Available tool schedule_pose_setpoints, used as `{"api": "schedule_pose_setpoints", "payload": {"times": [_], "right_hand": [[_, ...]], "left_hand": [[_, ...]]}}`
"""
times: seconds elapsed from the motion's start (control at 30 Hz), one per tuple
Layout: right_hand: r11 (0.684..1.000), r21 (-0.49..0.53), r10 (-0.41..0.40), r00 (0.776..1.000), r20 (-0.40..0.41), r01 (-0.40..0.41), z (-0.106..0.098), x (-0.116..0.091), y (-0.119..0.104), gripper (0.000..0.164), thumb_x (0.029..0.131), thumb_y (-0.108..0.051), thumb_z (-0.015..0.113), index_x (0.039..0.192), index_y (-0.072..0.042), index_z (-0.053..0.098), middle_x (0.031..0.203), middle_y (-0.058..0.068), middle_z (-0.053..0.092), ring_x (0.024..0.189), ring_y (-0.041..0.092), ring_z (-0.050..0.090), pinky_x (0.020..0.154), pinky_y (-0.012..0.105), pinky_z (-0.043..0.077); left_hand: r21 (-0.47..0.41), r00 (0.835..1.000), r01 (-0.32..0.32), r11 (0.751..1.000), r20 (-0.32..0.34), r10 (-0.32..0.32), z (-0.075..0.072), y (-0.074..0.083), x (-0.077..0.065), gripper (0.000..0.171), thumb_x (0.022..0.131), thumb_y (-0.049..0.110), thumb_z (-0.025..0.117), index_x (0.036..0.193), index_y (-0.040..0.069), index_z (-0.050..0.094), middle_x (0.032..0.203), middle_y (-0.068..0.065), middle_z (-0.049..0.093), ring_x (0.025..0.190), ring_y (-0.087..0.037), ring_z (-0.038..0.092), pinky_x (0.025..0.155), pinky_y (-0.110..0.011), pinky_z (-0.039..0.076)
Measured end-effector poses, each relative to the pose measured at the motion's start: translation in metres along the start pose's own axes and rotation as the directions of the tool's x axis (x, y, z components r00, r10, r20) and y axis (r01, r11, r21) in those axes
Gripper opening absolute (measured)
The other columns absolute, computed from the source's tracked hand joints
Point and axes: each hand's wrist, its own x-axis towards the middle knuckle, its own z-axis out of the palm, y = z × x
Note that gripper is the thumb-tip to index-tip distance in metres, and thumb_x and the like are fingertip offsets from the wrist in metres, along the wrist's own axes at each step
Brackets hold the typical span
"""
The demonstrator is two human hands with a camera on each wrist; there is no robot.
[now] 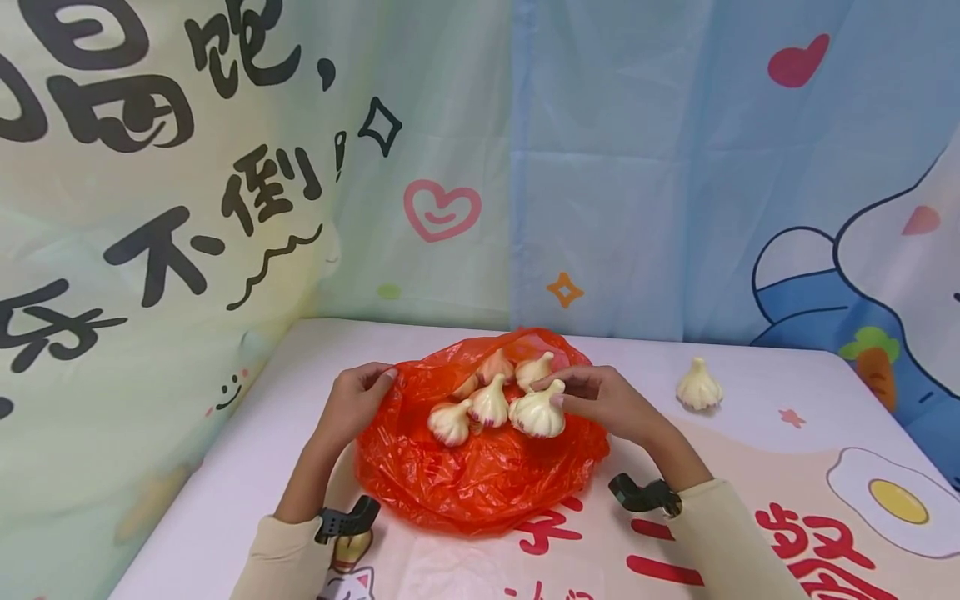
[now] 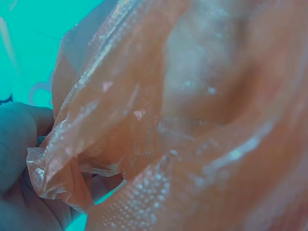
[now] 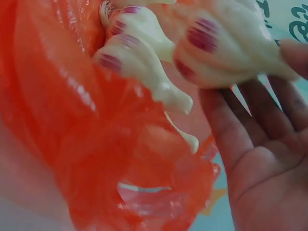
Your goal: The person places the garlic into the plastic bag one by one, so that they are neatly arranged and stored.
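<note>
A red plastic bag (image 1: 480, 492) lies spread on the table, its mouth facing up. Several garlic bulbs (image 1: 450, 423) sit inside it, whitish with purple marks near the roots. My left hand (image 1: 358, 404) pinches the bag's left edge between thumb and fingers; in the left wrist view the crumpled film (image 2: 115, 139) hides much of that hand. Over the bag's right side, my right hand (image 1: 603, 400) holds one garlic bulb (image 1: 538, 410) by thumb and fingers near its stem. The right wrist view shows this bulb (image 3: 226, 43) close beside other bulbs (image 3: 139, 62).
One more garlic bulb (image 1: 699, 387) stands on the table to the right, apart from the bag. The tablecloth (image 1: 750, 475) bears a printed egg and red characters. A printed curtain (image 1: 600, 167) hangs behind the table and along the left side.
</note>
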Motion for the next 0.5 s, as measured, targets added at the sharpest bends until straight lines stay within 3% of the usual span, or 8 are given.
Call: {"api": "schedule_pose_setpoints", "payload": {"times": [0.2, 0.5], "right_hand": [[1.000, -0.003, 0.017, 0.993, 0.115, -0.017, 0.010, 0.012, 0.007, 0.029, 0.092, -0.015, 0.068, 0.119, -0.005, 0.068, 0.114, 0.009, 0.069, 0.101, 0.024, 0.066, 0.084, 0.037, 0.055], [1.000, -0.009, 0.015, 0.987, 0.162, -0.014, 0.025, 0.023, -0.001, 0.029, 0.091, -0.018, 0.069, 0.119, -0.009, 0.070, 0.108, 0.006, 0.070, 0.092, 0.024, 0.067, 0.080, 0.039, 0.057]], "left_hand": [[0.010, 1.000, -0.003, 1.000, 0.004, 0.002, 0.000, 0.001, 0.001, 0.028, 0.101, 0.027, 0.054, 0.113, 0.006, 0.068, 0.102, -0.010, 0.069, 0.081, -0.024, 0.069, 0.071, -0.035, 0.058], [0.010, 1.000, 0.010, 1.000, 0.003, -0.010, 0.000, 0.000, 0.002, 0.028, 0.101, 0.026, 0.054, 0.113, 0.005, 0.068, 0.102, -0.011, 0.068, 0.082, -0.024, 0.069, 0.072, -0.035, 0.058]]}}
